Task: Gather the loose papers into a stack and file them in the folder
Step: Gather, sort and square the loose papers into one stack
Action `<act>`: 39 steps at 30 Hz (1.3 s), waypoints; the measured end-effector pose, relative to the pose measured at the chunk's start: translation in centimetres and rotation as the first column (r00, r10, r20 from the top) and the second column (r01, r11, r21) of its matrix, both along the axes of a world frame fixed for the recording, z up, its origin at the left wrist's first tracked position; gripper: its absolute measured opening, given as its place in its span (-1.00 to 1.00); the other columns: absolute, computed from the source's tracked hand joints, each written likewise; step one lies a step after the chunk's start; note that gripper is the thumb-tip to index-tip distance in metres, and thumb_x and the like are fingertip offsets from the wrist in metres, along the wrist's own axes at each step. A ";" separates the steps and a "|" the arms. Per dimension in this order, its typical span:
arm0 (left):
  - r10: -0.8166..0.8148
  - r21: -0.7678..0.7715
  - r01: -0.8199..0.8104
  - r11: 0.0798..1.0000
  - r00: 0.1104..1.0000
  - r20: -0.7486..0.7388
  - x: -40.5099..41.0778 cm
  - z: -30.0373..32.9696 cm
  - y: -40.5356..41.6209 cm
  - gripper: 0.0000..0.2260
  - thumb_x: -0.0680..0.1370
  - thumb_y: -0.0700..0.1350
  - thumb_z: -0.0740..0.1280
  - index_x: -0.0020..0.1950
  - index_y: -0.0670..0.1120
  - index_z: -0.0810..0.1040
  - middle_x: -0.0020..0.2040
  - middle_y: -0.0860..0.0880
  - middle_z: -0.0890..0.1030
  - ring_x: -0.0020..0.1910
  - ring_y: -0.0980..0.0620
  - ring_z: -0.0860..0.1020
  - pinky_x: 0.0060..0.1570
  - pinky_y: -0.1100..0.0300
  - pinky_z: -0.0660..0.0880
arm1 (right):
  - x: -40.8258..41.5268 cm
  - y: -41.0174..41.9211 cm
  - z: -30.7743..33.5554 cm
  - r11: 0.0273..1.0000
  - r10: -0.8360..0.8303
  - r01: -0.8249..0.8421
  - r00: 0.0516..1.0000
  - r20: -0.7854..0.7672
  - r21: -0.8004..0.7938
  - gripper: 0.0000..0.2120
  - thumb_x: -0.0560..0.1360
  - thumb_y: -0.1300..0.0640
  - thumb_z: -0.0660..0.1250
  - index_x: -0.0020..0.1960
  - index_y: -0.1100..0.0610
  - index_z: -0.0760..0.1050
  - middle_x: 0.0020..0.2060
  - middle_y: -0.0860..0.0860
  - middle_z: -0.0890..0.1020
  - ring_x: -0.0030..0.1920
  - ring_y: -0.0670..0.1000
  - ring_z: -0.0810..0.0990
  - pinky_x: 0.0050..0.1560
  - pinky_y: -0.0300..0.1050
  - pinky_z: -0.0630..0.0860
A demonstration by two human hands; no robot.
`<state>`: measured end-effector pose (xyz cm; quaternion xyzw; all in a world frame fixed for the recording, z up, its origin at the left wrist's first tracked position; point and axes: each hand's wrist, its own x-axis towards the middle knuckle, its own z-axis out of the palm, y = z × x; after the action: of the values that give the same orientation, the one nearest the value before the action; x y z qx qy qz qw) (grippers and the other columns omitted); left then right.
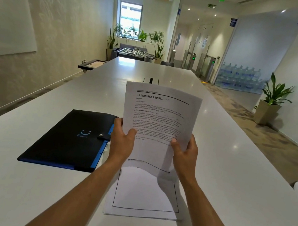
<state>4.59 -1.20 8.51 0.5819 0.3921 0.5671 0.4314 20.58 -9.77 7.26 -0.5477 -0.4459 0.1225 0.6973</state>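
Behind held papers [159, 118], both hands' fingers [118, 126] pinch unseen; lower sheets [145, 195] half covered

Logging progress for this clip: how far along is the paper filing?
Partly gathered. Done: some sheets lie stacked on the table, the bordered pile. In hand: left hand and right hand hold printed pages upright above it. Left: merge both piles; the black folder is snapped shut, nothing filed.
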 end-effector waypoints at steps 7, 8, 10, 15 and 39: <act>0.056 -0.103 -0.099 0.990 0.930 -0.364 -0.7 -1.6 0.6 -0.72 0.50 -0.04 0.41 0.11 0.00 0.38 -0.01 -0.03 0.55 -0.07 0.01 0.58 -0.15 0.15 0.57 | 3.0 -0.5 0.3 0.984 -0.032 0.006 0.989 -0.144 -0.177 -0.70 0.37 0.30 0.39 -0.05 -0.08 0.54 -0.20 -0.16 0.67 -0.16 -0.15 0.66 -0.32 -0.39 0.54; 0.078 -0.099 -0.141 0.985 0.879 -0.471 -0.9 -2.1 0.6 -0.69 0.49 -0.03 0.41 0.15 -0.02 0.39 0.06 -0.05 0.53 0.00 -0.01 0.54 -0.07 0.09 0.55 | 3.6 -0.6 -0.2 0.972 -0.041 0.000 0.985 -0.170 -0.234 -0.70 0.34 0.32 0.38 -0.06 -0.04 0.57 -0.20 -0.12 0.69 -0.18 -0.09 0.68 -0.31 -0.35 0.56; 0.069 -0.110 -0.178 0.978 0.771 -0.633 -1.2 -3.2 0.3 -0.60 0.48 -0.03 0.41 0.26 -0.05 0.39 0.19 -0.09 0.45 0.14 -0.06 0.46 0.06 0.02 0.49 | 4.8 -0.9 -1.7 0.936 -0.077 -0.005 0.973 -0.219 -0.351 -0.72 0.31 0.36 0.33 -0.10 0.04 0.60 -0.16 -0.01 0.71 -0.17 -0.01 0.69 -0.20 -0.19 0.63; -0.042 -0.225 -0.168 0.960 0.705 -0.708 -1.2 -4.5 -0.7 -0.53 0.51 -0.22 0.34 0.38 -0.10 0.30 0.29 -0.19 0.38 0.06 -0.10 0.49 0.00 0.06 0.50 | 5.6 -1.0 -5.8 0.825 -0.112 -0.063 0.955 -0.273 -0.561 -0.76 0.30 0.35 0.34 -0.07 0.13 0.58 -0.07 0.14 0.70 -0.10 0.14 0.68 0.01 0.09 0.64; -0.142 -0.419 -0.198 0.886 0.745 -0.652 -0.4 -4.6 1.6 -0.78 0.52 -0.17 0.35 -0.24 -0.04 0.32 -0.22 -0.06 0.50 -0.28 0.02 0.50 -0.29 0.14 0.52 | 3.7 -0.9 -7.1 0.705 -0.088 0.228 0.968 0.236 -0.672 -0.83 0.49 0.09 0.34 0.03 0.00 0.39 -0.16 -0.04 0.52 -0.25 -0.03 0.50 -0.23 -0.17 0.46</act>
<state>4.15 0.42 3.92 0.6190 0.6521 0.2180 0.3796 24.29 -10.66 0.12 -0.8140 -0.3817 0.1682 0.4043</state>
